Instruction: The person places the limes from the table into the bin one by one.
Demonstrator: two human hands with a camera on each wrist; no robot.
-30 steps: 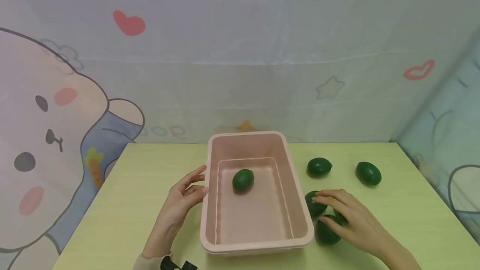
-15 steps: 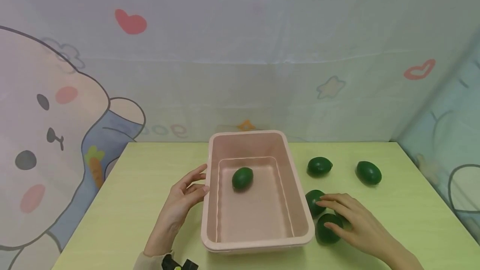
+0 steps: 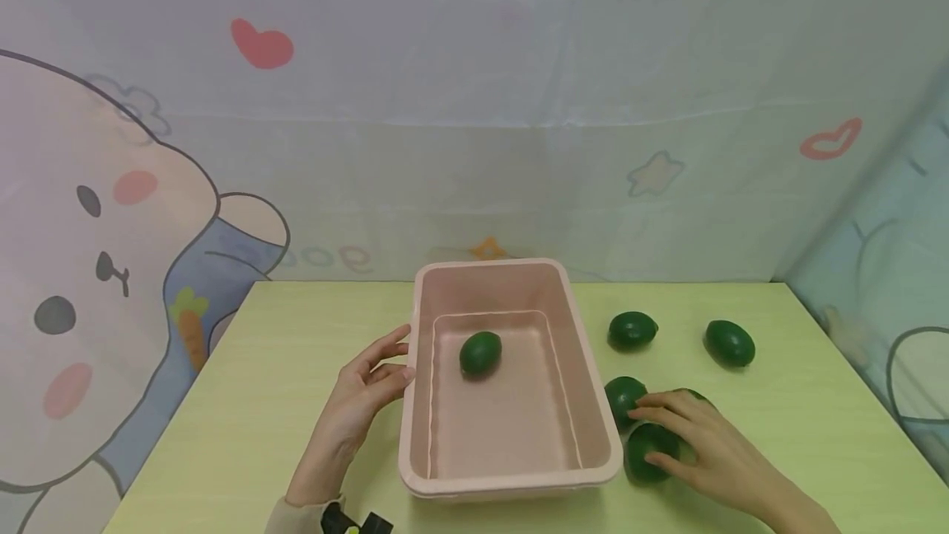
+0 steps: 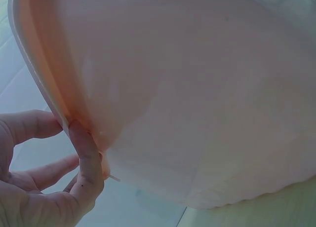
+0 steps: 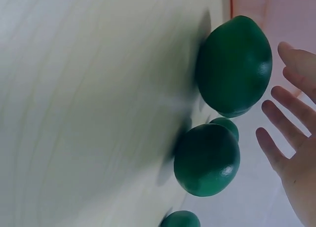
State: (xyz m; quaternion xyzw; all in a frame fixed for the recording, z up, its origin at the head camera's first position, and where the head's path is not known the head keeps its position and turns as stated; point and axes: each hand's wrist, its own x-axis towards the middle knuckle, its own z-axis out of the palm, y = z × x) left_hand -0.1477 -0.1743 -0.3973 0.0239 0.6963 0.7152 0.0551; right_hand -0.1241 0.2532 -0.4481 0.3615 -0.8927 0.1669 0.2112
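Note:
A pink rectangular plastic bin (image 3: 511, 480) stands in the middle with one dark green lime (image 3: 482, 354) inside. My left hand (image 3: 359, 406) is at its left side; in the left wrist view the thumb and a finger pinch the bin's rim (image 4: 42, 84). To the right, my right hand (image 3: 704, 452) hovers over a cluster of limes, fingers loosely bent and spread. Two of these, a farther lime (image 3: 624, 400) and a nearer lime (image 3: 651, 453), lie against or close beside the bin. Another lime (image 3: 697, 395) is mostly hidden behind the hand. The right wrist view shows a gap between the fingers and the large lime (image 5: 236, 66).
Farther back on the pale yellow-green table (image 3: 296, 336) lie two separate limes, one lime (image 3: 633, 330) near the bin and another lime (image 3: 730, 343) farther right. A printed cloth backdrop (image 3: 445, 105) hangs behind the table's far edge.
My right hand has shifted slightly right. The lime that showed between its fingers now peeks out beyond its far side. The left hand and the bin have stayed nearly still.

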